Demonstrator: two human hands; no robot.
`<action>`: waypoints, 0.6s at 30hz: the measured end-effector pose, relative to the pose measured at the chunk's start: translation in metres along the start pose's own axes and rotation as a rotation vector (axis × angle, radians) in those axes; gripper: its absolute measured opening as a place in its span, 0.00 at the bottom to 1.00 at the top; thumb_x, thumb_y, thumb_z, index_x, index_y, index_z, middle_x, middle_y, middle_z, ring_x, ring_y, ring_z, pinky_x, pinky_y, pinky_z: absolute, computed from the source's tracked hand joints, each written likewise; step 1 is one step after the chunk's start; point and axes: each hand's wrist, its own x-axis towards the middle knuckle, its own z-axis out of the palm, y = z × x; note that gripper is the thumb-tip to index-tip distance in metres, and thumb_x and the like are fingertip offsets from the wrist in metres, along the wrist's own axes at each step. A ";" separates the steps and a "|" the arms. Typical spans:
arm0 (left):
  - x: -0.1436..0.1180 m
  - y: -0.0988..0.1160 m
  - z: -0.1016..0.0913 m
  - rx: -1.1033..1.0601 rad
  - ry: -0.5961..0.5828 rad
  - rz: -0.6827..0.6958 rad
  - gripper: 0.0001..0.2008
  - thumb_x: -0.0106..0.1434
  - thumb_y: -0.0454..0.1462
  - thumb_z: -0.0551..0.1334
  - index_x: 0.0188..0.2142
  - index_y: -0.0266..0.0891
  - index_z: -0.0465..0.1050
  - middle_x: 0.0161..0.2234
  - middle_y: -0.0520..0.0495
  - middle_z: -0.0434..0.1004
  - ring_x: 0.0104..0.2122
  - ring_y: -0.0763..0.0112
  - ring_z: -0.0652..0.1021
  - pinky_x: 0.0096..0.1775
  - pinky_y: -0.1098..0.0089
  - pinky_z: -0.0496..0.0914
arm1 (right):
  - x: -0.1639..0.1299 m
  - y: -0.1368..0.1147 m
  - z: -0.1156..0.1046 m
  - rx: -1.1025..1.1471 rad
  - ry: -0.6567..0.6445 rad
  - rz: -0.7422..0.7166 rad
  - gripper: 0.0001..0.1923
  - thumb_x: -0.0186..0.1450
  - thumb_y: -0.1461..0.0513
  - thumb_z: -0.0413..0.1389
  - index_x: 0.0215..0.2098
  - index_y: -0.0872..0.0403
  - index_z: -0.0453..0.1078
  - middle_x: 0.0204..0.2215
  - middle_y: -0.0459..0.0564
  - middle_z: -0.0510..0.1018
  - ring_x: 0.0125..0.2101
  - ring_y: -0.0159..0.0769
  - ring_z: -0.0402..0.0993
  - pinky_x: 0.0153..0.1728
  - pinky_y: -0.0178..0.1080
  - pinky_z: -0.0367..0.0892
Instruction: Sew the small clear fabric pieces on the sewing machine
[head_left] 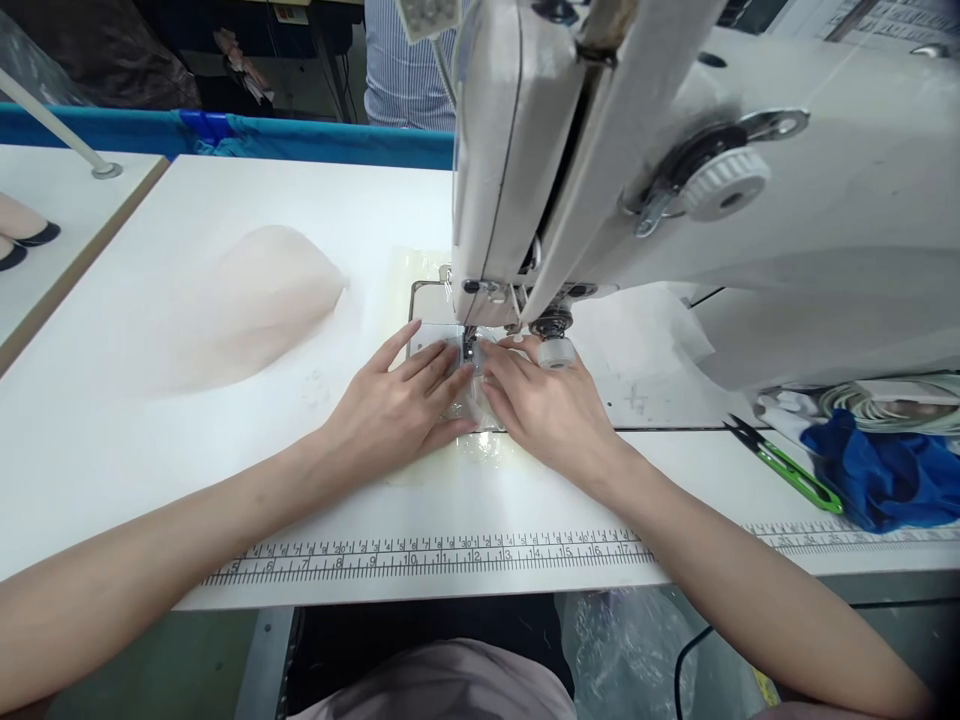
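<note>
At the sewing machine's presser foot (pixel 469 345) both hands work over a thin, clear, shiny piece of material (pixel 474 405). My left hand (pixel 394 405) lies palm down to the left of the foot, fingers spread and resting on the machine bed. On the other side my right hand (pixel 551 405) lies with its fingers stretched toward the foot and its thumb beside the material; its far fingertips are partly hidden behind a white knob (pixel 556 352). Both hands seem to press the material flat. Its extent under the fingers is hidden.
A sheer beige piece of fabric (pixel 270 300) lies on the white table at left. Green thread snips (pixel 787 465) and a blue cloth (pixel 885 470) lie at right. The machine head (pixel 510 150) overhangs the hands. A printed ruler (pixel 442 560) runs along the front edge. Another person's striped shirt (pixel 409 70) shows behind.
</note>
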 end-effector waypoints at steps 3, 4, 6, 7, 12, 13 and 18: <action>-0.001 -0.001 -0.002 0.017 0.021 0.039 0.29 0.67 0.52 0.58 0.54 0.29 0.73 0.50 0.32 0.78 0.52 0.51 0.78 0.62 0.44 0.63 | -0.003 0.001 -0.002 0.035 0.034 -0.036 0.14 0.70 0.65 0.50 0.50 0.60 0.71 0.39 0.54 0.83 0.44 0.43 0.75 0.47 0.44 0.63; -0.002 -0.001 -0.003 0.016 0.034 0.056 0.27 0.67 0.51 0.59 0.53 0.29 0.73 0.50 0.33 0.78 0.52 0.52 0.78 0.62 0.45 0.63 | -0.004 0.001 -0.003 0.063 0.038 -0.057 0.13 0.70 0.65 0.50 0.48 0.59 0.72 0.39 0.53 0.83 0.42 0.41 0.76 0.47 0.44 0.63; -0.004 -0.003 -0.006 0.007 0.062 0.093 0.20 0.68 0.45 0.60 0.51 0.32 0.75 0.49 0.37 0.80 0.50 0.56 0.80 0.62 0.47 0.65 | -0.006 0.002 -0.007 0.139 0.038 -0.105 0.11 0.71 0.64 0.50 0.43 0.56 0.74 0.40 0.50 0.83 0.38 0.37 0.76 0.47 0.43 0.63; -0.005 -0.003 -0.007 0.002 0.073 0.106 0.16 0.68 0.41 0.60 0.49 0.33 0.75 0.48 0.39 0.81 0.49 0.58 0.80 0.61 0.49 0.66 | -0.007 0.003 -0.010 0.177 0.035 -0.130 0.11 0.71 0.60 0.50 0.42 0.55 0.74 0.40 0.49 0.82 0.37 0.36 0.76 0.47 0.43 0.63; -0.006 -0.004 -0.009 -0.006 0.075 0.106 0.10 0.67 0.30 0.57 0.43 0.36 0.76 0.46 0.42 0.82 0.47 0.64 0.81 0.61 0.55 0.68 | -0.009 0.004 -0.016 0.169 -0.003 -0.196 0.22 0.66 0.47 0.56 0.45 0.57 0.74 0.43 0.52 0.81 0.40 0.40 0.76 0.48 0.46 0.63; -0.007 -0.004 -0.008 0.004 0.065 0.104 0.11 0.67 0.30 0.57 0.45 0.35 0.76 0.48 0.41 0.81 0.48 0.63 0.80 0.60 0.55 0.68 | -0.009 0.004 -0.016 0.134 0.002 -0.202 0.17 0.67 0.52 0.57 0.44 0.57 0.74 0.42 0.51 0.81 0.40 0.39 0.76 0.48 0.45 0.63; -0.011 -0.003 -0.007 0.043 0.037 0.167 0.15 0.68 0.32 0.57 0.52 0.31 0.73 0.51 0.39 0.79 0.52 0.60 0.79 0.58 0.55 0.71 | -0.010 0.002 -0.012 0.084 0.104 -0.283 0.08 0.67 0.69 0.55 0.36 0.54 0.75 0.39 0.44 0.83 0.41 0.33 0.77 0.48 0.42 0.65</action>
